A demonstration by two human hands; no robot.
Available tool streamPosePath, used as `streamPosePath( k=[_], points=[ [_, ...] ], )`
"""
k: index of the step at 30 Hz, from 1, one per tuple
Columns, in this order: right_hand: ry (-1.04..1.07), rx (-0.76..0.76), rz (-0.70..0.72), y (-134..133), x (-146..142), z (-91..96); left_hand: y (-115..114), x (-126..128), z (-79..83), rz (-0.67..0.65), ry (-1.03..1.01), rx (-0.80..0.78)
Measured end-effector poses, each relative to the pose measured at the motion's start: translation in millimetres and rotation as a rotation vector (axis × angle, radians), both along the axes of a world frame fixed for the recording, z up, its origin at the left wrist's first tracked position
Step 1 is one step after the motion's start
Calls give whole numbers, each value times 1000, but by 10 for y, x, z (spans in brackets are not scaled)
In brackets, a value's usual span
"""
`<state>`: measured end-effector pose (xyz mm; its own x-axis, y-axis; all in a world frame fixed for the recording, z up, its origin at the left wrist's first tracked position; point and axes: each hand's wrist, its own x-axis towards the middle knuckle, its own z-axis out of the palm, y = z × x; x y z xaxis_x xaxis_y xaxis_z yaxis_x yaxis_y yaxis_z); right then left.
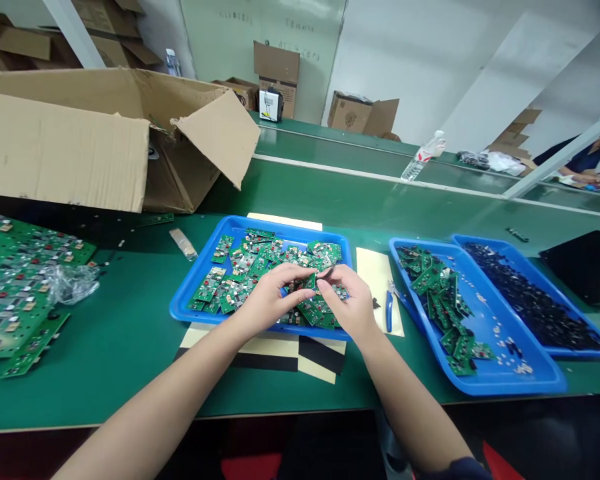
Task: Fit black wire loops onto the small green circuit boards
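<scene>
Over the blue tray (180, 305) in the middle, my left hand (275, 293) is closed on a small green circuit board (309, 283), held between thumb and fingertips. From the other side my right hand (349, 303) pinches a small black part (326, 272) against the board's edge. Its exact kind is too small to tell, and the fingers partly cover it. Beneath both hands, the tray is filled with loose green circuit boards (250, 257).
Right of the tray lie blue-handled pliers (389, 310) on cream paper (370, 260). Beyond are a tray (510, 380) of boards and a tray (560, 352) of black parts. Large board panels (15, 280) and an open cardboard box (65, 153) occupy the left. A person's hand (597, 180) shows far right.
</scene>
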<state>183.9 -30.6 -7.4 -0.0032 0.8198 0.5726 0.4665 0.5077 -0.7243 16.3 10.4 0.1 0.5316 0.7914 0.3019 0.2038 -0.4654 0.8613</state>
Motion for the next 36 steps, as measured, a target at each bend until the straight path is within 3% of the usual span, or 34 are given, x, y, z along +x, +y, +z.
streamPosePath(
  k=[10,12,18,23,30,36],
  points=[
    [-199,256,23,9,30,-47,12,7,-91,82,-1,59],
    [-116,141,93,-3,39,-32,22,0,-92,77,-24,169],
    [336,-459,289,6,60,-20,58,-43,-69,147,-65,584],
    [670,-721,395,38,33,-33,82,-65,-85,157,-47,734],
    [773,-836,526,0,-17,38,77,-62,-90,140,-81,747],
    [765,-975,620,23,-3,3,57,-61,-63,17,-129,529]
  ],
)
